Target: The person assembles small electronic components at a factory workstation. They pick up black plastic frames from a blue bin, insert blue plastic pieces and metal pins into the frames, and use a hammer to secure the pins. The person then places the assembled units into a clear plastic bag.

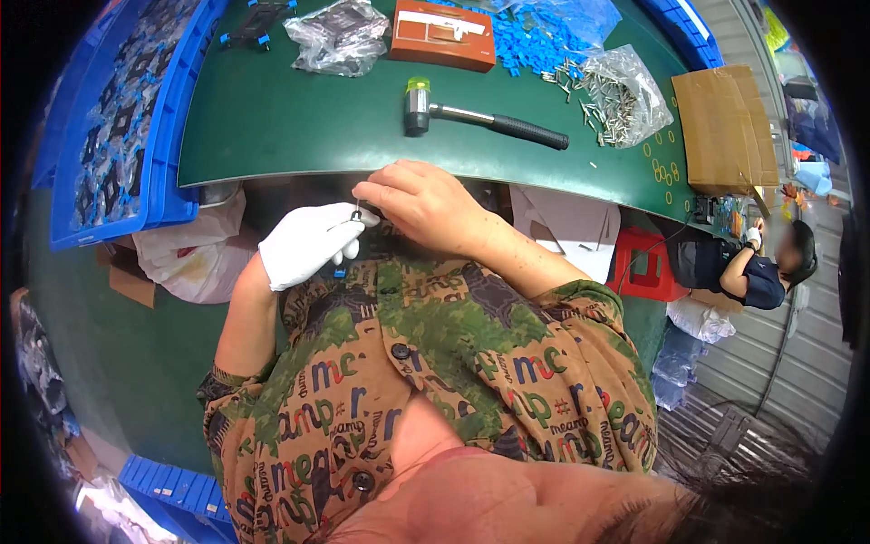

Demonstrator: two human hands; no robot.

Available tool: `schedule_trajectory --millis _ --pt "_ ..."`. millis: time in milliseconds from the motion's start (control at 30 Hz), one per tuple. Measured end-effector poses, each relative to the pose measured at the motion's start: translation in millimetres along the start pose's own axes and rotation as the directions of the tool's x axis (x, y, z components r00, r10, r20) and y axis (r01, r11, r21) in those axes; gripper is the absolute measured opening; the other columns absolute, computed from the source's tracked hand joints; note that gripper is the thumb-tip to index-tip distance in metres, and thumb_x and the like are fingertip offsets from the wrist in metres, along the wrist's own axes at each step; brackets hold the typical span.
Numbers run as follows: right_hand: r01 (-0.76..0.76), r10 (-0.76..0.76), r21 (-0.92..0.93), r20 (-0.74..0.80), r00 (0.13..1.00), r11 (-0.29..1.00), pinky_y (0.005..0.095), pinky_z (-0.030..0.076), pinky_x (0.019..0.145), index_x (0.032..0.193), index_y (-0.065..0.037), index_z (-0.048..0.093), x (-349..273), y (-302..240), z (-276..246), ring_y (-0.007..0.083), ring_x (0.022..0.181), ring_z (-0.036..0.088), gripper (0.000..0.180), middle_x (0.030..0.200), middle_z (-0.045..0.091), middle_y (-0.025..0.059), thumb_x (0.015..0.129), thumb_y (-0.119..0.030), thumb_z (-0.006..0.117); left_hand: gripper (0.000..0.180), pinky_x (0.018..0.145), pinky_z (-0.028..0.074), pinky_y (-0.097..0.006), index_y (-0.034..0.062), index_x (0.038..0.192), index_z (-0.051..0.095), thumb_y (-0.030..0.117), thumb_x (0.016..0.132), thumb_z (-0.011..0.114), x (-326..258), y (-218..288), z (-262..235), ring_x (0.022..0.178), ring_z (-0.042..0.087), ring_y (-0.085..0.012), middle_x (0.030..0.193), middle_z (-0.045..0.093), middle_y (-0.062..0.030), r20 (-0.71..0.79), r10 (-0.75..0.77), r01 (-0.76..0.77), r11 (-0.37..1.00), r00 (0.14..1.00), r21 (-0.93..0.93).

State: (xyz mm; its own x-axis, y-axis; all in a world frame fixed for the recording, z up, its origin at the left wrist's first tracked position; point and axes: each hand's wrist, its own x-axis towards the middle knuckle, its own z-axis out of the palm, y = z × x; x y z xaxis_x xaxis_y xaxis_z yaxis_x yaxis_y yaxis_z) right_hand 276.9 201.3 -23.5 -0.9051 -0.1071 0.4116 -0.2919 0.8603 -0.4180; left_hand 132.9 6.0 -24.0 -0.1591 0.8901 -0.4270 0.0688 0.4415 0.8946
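A thin, short metal pin [356, 210] stands upright between my two hands, just below the near edge of the green table [299, 136] and close against my chest. The fingers [373, 194] of my bare right hand [426, 207] are pinched shut on its top end. My left hand [304, 243], in a white glove, is curled closed around a small dark part with a blue tip [338, 270] that shows just under the glove; the pin's lower end meets this part beside my gloved fingers [349, 227]. How the pin sits in the part I cannot tell.

Further out on the table lies a mallet with a black handle and a yellow-green head [471, 116]. Beyond it are a clear plastic bag of small metal pins [616, 95], a heap of little blue plastic pieces [544, 41], an orange-brown box [444, 34] and another crumpled clear bag [340, 36]. A blue plastic crate [168, 172] holding dark parts stands to my left, a cardboard box [725, 127] to my right.
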Motion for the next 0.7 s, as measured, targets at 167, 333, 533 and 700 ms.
schedule_trajectory --millis 167,333,533,700 --pt "0.025 -0.025 0.084 -0.001 1.0 0.996 0.0377 0.057 0.073 0.113 -0.007 0.068 -9.5 -1.3 16.7 0.0257 0.086 0.066 0.032 0.096 0.064 0.0053 0.082 -0.01 0.072 0.028 0.061 0.049 -0.026 0.0032 0.115 0.075 0.024 0.106 0.059 -3.2 -15.9 3.3 0.066 0.058 -0.0081 0.079 0.069 -0.0005 0.073 0.004 0.011 0.978 0.997 -0.206" --pt "0.051 -0.049 0.104 -0.013 0.999 0.993 0.0376 0.057 0.071 0.105 -0.007 0.069 -15.9 0.5 23.4 0.0248 0.083 0.065 0.023 0.09 0.062 0.0049 0.082 -0.01 0.073 0.028 0.061 0.049 -0.026 0.0008 0.113 0.074 0.023 0.106 0.059 -1.7 -23.9 6.3 0.066 0.06 -0.0088 0.078 0.069 -0.0018 0.104 0.009 0.02 0.962 0.994 -0.272" --pt "0.011 0.009 0.157 -0.124 0.992 0.987 0.0376 0.056 0.066 0.1 -0.006 0.068 -26.1 -2.3 41.5 0.0259 0.078 0.065 0.019 0.086 0.06 0.0062 0.083 -0.01 0.076 0.029 0.062 0.05 -0.025 -0.0002 0.114 0.074 0.023 0.106 0.058 -4.8 -26.0 13.7 0.066 0.062 -0.0099 0.079 0.071 -0.0034 0.091 -0.01 0.042 0.933 0.996 -0.357" --pt "-0.034 0.06 0.201 -0.123 0.991 0.979 0.0383 0.056 0.065 0.099 -0.006 0.067 -30.1 -3.5 50.4 0.0267 0.078 0.065 0.017 0.086 0.06 0.0068 0.085 -0.009 0.076 0.03 0.062 0.049 -0.025 -0.0008 0.114 0.075 0.022 0.106 0.057 -7.4 -25.6 19.0 0.067 0.061 -0.0102 0.079 0.07 -0.0034 0.064 -0.044 0.064 0.935 0.997 -0.35"
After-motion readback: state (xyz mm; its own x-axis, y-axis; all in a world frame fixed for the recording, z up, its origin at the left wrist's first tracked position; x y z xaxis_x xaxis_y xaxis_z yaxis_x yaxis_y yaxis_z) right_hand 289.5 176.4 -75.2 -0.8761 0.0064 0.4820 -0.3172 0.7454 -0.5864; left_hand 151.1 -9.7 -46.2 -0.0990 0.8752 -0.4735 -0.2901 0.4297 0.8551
